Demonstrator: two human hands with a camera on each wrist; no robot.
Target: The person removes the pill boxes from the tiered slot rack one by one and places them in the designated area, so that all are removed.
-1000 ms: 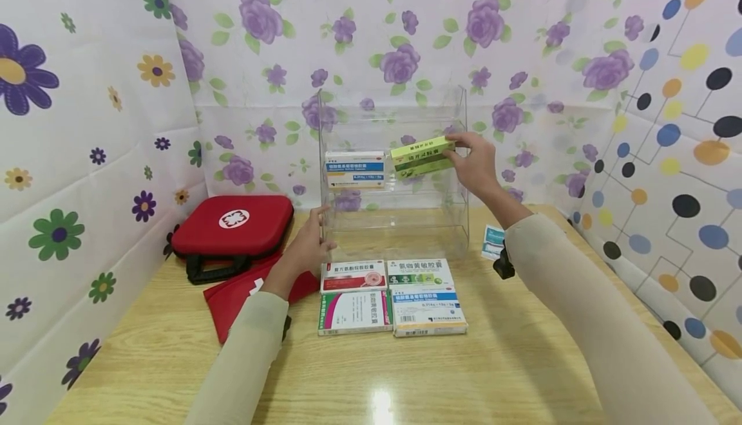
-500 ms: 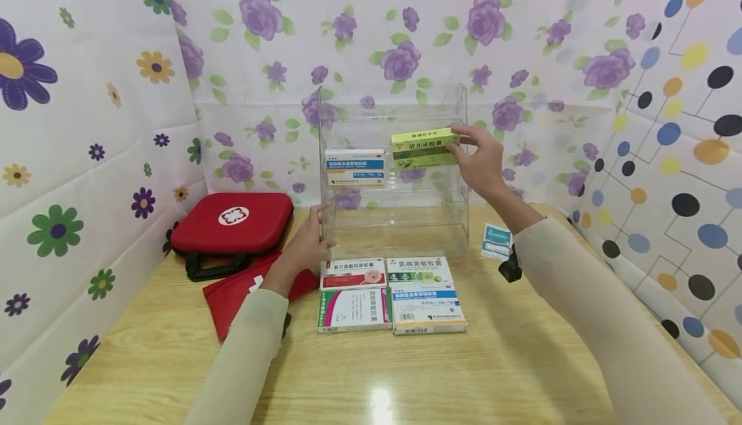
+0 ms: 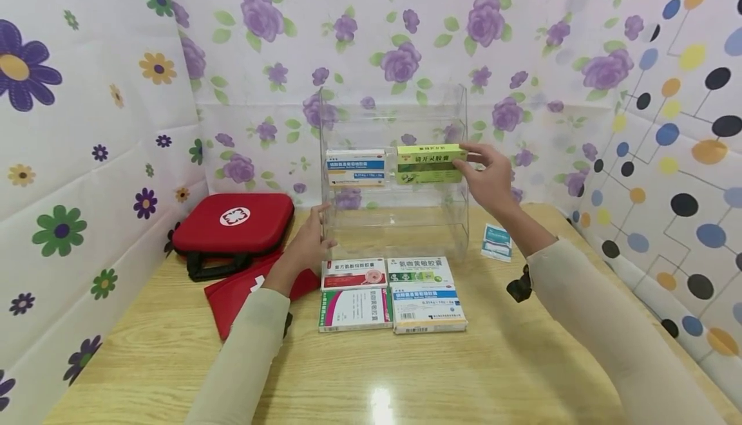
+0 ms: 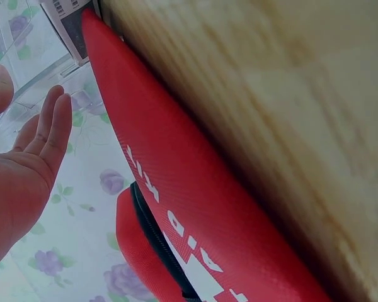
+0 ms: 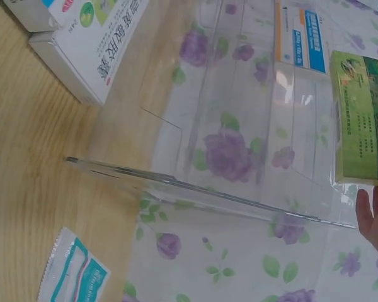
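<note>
In the head view my right hand (image 3: 489,174) pinches the right end of a yellow-green medicine box (image 3: 426,170), thumb on its front. The box is level at the clear tiered rack (image 3: 400,219), just right of a blue-and-white medicine box (image 3: 355,174) standing on a tier. In the right wrist view, fingers (image 5: 365,211) show at the end of the green box (image 5: 362,119). My left hand (image 3: 307,241) is at the rack's lower left side, touching its edge; in the left wrist view its fingers (image 4: 47,132) are extended and loosely bent.
Before the rack lie a red-and-white box (image 3: 353,277), a white-green box (image 3: 420,273), a green-pink box (image 3: 353,309) and another blue-white box (image 3: 429,309). A red case (image 3: 232,225) and red pouch (image 3: 226,302) lie left; a small sachet (image 3: 496,243) lies right.
My right hand has brought the yellow-green box from a tilt to level, then lower and slightly right. My left hand stays at the rack's side.
</note>
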